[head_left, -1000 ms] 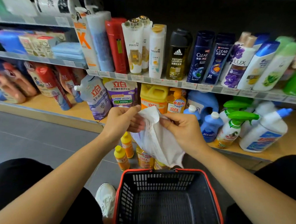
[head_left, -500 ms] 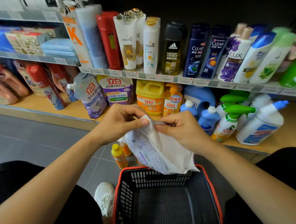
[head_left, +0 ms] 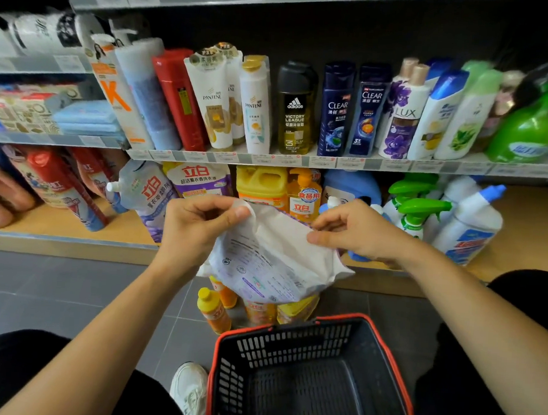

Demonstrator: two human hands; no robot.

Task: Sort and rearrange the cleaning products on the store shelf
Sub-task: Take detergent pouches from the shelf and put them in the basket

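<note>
Two hands are gripping one white pouch (head_left: 272, 265) by its top edge, holding it up in front of the bottom shelf (head_left: 528, 223) and just above the far rim of a black basket (head_left: 323, 321) with red trim. The left hand (head_left: 197, 225) is pinching the left corner with curled fingers, and the right hand (head_left: 358, 231) is pinching the right side between thumb and bent fingers. Small orange bottles (head_left: 213, 312) are standing on the floor under the pouch. Purple pouches (head_left: 200, 178), a yellow jug (head_left: 261, 184) and green-trigger spray bottles (head_left: 416, 213) are sitting on the shelf behind.
</note>
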